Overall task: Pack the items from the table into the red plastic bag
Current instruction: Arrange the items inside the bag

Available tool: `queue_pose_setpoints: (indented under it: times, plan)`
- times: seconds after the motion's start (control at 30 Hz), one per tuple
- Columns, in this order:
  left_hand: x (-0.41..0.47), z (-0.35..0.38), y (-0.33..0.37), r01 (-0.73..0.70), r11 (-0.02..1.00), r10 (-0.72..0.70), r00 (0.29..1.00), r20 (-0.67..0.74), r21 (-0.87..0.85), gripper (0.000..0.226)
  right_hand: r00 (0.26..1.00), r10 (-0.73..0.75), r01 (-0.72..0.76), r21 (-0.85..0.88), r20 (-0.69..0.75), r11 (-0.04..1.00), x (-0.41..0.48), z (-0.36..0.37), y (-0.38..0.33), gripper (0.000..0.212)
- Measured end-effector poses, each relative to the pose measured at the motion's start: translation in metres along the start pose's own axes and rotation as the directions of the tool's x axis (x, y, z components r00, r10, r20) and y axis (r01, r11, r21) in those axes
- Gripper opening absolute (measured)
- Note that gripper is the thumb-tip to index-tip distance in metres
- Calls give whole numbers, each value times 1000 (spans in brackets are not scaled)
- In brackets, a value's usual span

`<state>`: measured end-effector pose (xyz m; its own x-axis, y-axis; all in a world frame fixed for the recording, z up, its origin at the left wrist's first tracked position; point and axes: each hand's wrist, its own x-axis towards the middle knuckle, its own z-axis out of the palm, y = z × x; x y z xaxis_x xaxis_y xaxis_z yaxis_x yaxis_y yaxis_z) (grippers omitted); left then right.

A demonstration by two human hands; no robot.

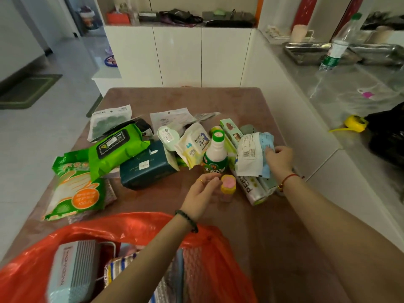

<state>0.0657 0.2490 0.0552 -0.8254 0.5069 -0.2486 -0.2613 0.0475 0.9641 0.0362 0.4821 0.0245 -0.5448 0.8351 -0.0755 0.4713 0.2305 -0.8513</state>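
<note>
The red plastic bag lies open at the table's near edge, with a grey box and bubble-wrapped packets inside. My left hand hovers open just left of a small jar with a yellow lid, fingertips almost touching it. My right hand grips a white and blue packet at the table's right side. Also on the table are a green-capped white bottle, a green wipes pack, a dark teal pack and a green glove packet.
The brown table carries more small packets at its middle and back. A cling-film roll lies beneath my right wrist. White cabinets stand behind. A grey counter on the right holds a water bottle, trays and a yellow tape measure.
</note>
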Motion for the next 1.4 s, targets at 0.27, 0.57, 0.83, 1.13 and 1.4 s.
queue_pose_setpoints:
  times: [0.27, 0.57, 0.83, 1.13, 1.4]
  plan:
    - [-41, -19, 35, 0, 975, 10, 999, 44, -220, 34, 929, -328, 369, 429, -169, 824, -117, -56, -52, 26]
    - [-143, -88, 16, -29, 965, 12, 998, -65, -260, 40, 895, -230, -25, 558, 382, 829, -301, -33, -59, 28]
    - [-186, -153, -29, 199, 975, -189, 976, 107, -94, 21, 682, 94, -309, 169, 726, 936, -360, 5, -31, 33]
    - [-166, -151, -56, 423, 891, -453, 839, 301, 164, 6, 877, -129, 434, -649, 463, 625, -270, -2, 15, 50]
    - [-115, -100, -62, 549, 836, -534, 817, 218, -11, 35, 928, -365, 372, -109, 79, 922, -254, -13, -6, 28]
